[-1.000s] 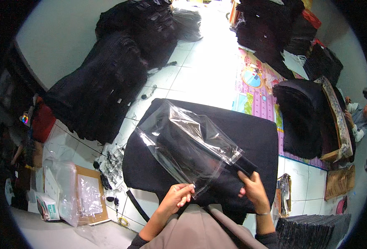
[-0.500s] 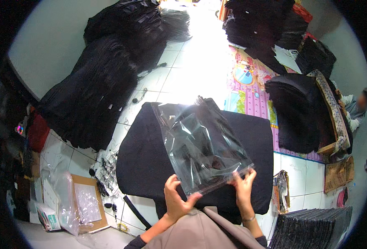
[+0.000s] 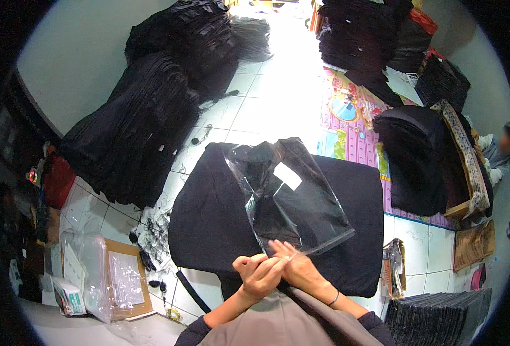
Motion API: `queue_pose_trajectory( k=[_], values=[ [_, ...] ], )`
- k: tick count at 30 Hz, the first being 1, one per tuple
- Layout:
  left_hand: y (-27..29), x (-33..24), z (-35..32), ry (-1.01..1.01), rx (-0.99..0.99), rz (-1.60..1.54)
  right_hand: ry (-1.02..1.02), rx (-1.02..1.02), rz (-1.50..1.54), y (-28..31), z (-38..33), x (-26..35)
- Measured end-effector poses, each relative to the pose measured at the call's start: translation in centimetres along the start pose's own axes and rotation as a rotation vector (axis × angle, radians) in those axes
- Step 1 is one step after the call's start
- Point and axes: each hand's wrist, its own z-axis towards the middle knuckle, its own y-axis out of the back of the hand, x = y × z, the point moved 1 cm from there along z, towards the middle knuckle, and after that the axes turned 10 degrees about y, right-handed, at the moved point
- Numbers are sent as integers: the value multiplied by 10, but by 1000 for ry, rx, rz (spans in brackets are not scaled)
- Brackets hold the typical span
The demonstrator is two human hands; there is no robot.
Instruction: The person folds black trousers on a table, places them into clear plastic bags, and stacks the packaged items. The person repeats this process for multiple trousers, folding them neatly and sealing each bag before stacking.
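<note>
A clear plastic bag (image 3: 318, 213) lies across a black cloth-covered surface (image 3: 209, 202) in front of me. Through the film I see black, with a white rectangular patch (image 3: 288, 176) toward the bag's far part. My left hand (image 3: 260, 275) is closed at the bag's near edge, thumb and fingers pinched together; what sits between them is too small to make out. Beside it, almost touching, my right hand (image 3: 302, 271) reaches across from the right. Its fingers are stretched out and slightly blurred over the bag's near edge.
Heaps of black cloth (image 3: 134, 127) cover the floor at left. More black cloth (image 3: 410, 158) lies by a patterned frame (image 3: 467, 167), where another person (image 3: 494, 155) sits. A stack of black sheets (image 3: 439, 311) stands near right; plastic sleeves and cardboard (image 3: 142, 282) lie near left.
My hands have come together at the bag's near edge; the right moved left, off the bag's right corner. The bag lies flatter, with less glare, and a white patch now shows.
</note>
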Motion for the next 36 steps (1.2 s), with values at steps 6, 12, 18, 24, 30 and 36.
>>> queue_pose_trajectory(
  k=[6, 12, 18, 24, 30, 36],
  values=[
    [-4, 3, -4, -41, 36, -15, -85, -90, -398, 10, 34, -27],
    [-2, 3, 8, -36, 60, -174, -226, -116, -702, 12, 167, -114],
    [-6, 62, -1, 1133, 148, -484, 67, -16, -604, -49, 213, -110],
    [-13, 81, -15, 1260, 432, -884, -132, -236, -779, -31, 174, -91],
    [-14, 80, -10, 1272, 467, -930, -583, -292, -538, 23, 147, -98],
    [-15, 80, -11, 1255, 452, -986, -107, -309, -583, 17, 133, -79]
  ],
)
